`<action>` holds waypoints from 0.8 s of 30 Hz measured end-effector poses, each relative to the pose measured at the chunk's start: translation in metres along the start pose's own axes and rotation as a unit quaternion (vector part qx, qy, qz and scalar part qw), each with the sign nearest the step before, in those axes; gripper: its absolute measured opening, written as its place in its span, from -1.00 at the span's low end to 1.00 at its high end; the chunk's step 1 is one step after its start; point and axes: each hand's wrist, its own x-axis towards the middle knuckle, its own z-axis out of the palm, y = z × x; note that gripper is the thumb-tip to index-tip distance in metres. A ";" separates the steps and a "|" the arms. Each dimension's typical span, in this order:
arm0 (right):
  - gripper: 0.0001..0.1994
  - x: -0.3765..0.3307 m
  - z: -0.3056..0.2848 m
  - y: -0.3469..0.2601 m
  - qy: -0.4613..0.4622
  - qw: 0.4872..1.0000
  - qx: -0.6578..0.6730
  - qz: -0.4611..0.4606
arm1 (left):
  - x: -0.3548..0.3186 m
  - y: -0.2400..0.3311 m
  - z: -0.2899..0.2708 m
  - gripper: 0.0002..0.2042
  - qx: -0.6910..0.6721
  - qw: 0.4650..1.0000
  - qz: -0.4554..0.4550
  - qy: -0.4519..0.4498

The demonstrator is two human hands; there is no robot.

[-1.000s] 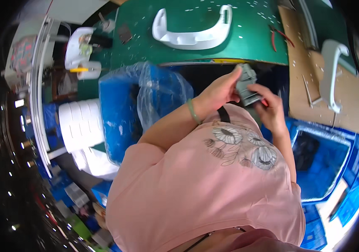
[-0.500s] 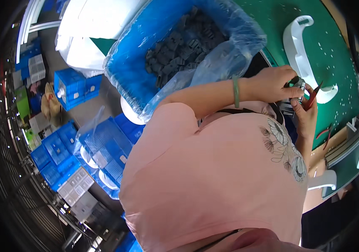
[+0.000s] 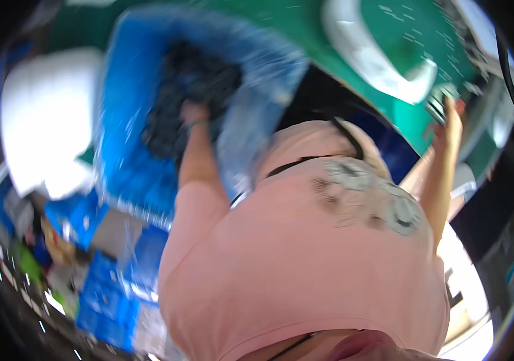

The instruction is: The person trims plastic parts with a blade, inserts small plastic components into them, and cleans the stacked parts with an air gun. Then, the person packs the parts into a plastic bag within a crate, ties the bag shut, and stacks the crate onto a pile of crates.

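My left hand (image 3: 195, 113) is down in a blue bin (image 3: 130, 72), at the heap of dark grey plastic parts (image 3: 203, 69). Motion smears its fingers, so whether they hold a part cannot be told. Out to the right, at the green table (image 3: 410, 120), my right hand (image 3: 449, 123) is closed around a light grey plastic part (image 3: 438, 103). A small red bit, blurred, shows beside those fingers; it looks like the handle of a hand tool.
Clear plastic film (image 3: 254, 114) lines the bin and hangs over its near side. On the table lies a curved white plastic piece (image 3: 377, 60) among small white specks. A white sack-like bundle (image 3: 49, 120) stands left of the bin, with blue crates (image 3: 103, 295) below it.
My left hand has left the grey part at my right hand and reached leftward into the bin. My right hand keeps the part. The whole view has swung, blurring the picture.
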 end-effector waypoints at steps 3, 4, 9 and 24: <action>-0.59 0.001 0.013 -0.015 0.083 0.980 -0.165 -0.072 | -0.006 -0.028 0.017 -0.44 0.034 0.998 -0.061 0.010; -0.62 0.018 0.005 0.001 0.097 0.970 -0.166 -0.151 | 0.001 -0.033 0.014 -0.43 0.042 0.998 -0.044 0.000; -0.34 0.061 0.001 0.024 0.146 0.914 -0.349 -0.147 | 0.027 -0.059 0.020 -0.45 -0.070 0.997 0.007 0.044; -0.48 0.085 0.055 0.004 0.064 0.840 -0.525 -0.121 | -0.138 0.234 -0.238 -0.78 -0.643 0.648 0.387 0.130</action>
